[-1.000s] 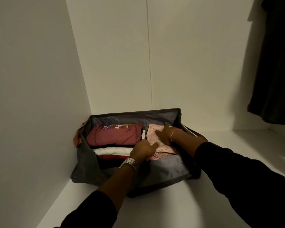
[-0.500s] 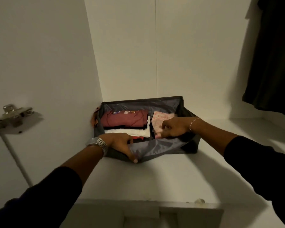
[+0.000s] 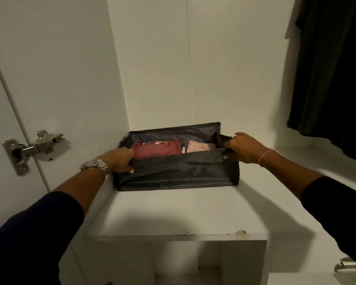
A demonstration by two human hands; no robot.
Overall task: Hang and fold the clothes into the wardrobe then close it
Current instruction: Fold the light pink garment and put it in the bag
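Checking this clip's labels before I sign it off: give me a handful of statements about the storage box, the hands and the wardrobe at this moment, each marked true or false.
1. Both hands grip the fabric storage box. True: the left hand holds its left front corner and the right hand its right end.
2. The box stands on the floor. False: it stands on a white shelf in the wardrobe's back left corner.
3. A folded maroon garment lies in the box, left of a pink patterned one. True.
4. The box is zipped shut. False: its top is open and the clothes show.
5. A dark garment hangs at the right. True.
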